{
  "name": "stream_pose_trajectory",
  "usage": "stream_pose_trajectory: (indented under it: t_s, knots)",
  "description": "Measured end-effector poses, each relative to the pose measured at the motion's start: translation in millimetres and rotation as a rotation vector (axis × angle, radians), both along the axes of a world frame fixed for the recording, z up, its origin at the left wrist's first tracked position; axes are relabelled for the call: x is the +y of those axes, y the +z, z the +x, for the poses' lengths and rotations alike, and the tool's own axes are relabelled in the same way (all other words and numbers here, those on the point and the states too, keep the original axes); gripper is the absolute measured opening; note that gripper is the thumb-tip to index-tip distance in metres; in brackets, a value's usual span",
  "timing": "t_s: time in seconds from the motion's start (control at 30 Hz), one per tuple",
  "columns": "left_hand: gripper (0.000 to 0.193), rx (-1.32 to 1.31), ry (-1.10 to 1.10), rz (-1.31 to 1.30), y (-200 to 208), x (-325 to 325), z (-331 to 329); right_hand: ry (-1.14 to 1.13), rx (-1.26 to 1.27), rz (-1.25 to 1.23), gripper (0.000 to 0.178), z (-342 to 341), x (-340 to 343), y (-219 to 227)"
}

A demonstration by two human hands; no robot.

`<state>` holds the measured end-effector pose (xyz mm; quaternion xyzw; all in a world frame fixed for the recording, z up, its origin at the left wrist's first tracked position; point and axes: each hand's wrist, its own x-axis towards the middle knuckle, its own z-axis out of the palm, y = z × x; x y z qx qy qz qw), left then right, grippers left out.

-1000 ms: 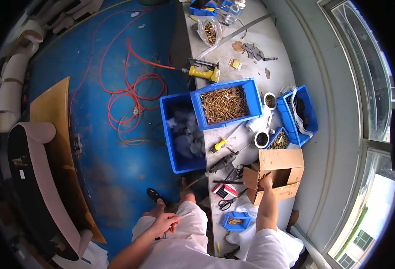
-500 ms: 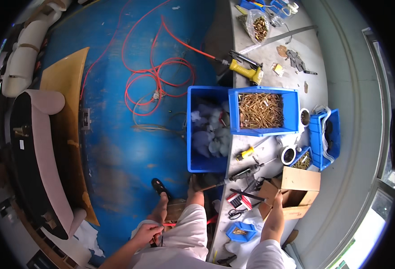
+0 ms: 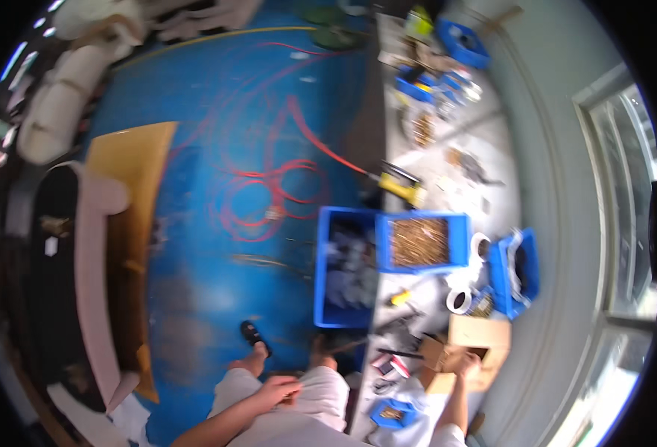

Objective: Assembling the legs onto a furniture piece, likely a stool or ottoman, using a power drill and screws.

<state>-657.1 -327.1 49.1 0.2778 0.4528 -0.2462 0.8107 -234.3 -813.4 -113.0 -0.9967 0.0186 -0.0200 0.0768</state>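
My left hand (image 3: 280, 391) is above my lap, its fingers curled together. A small brownish bit shows under them, too blurred to name. My right arm reaches along the table to an open cardboard box (image 3: 490, 333). There my right hand (image 3: 465, 365) is at the box's opening, its fingers partly hidden and smeared by motion. A dark, thin bar-like tool (image 3: 401, 353) lies just left of the box, with a small red and white box (image 3: 399, 366) beside it. Nearer me, a small blue bin (image 3: 393, 414) contains a few brass-coloured pieces.
A large blue crate (image 3: 319, 268) with whitish bags stands left of the table. A blue bin (image 3: 460, 242) full of brass-coloured screws or nails sits at the table edge. Beyond it lies a yellow nail gun (image 3: 401, 190) on a red hose (image 3: 321, 145). White tape rolls (image 3: 459, 300) stand nearby.
The whole view has shifted, so the table and floor appear lower and blurred. My left hand has moved right over my lap. My right hand stays by the cardboard box.
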Motion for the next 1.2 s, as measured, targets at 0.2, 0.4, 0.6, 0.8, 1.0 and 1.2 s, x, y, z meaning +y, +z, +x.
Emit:
stream_pose_trajectory:
  t_s: [0.2, 0.4, 0.6, 0.8, 1.0, 1.2]
  knots:
    - [0.036, -0.225, 0.277, -0.18, 0.7, 55.1, -14.9, 0.249, 0.764, 1.251, 0.009, -180.0, 301.2, 170.5]
    - [0.051, -0.133, 0.575, -0.226, 8.7, 185.0, -105.5, 1.342, 0.564, 0.699, 0.009, -418.2, 591.2, 238.4]
    - [0.039, -0.385, 0.815, -0.053, 36.4, 367.3, -255.1, 1.406, 0.544, 0.7, 0.013, -521.5, 776.5, 290.9]
    - [0.048, -0.452, 1.005, 0.117, 58.7, 486.7, -352.0, 0.914, 1.69, 1.165, 0.024, -568.0, 923.7, 273.0]
    - [0.04, -0.26, 1.383, 0.181, 39.1, 597.8, -433.0, 0.972, 1.863, 0.735, 0.028, -616.4, 1074.2, 237.9]
    - [0.033, 0.181, 1.466, 0.921, 45.5, 821.4, -528.8, 1.254, 1.89, 0.448, 0.022, -635.5, 1251.3, 205.1]
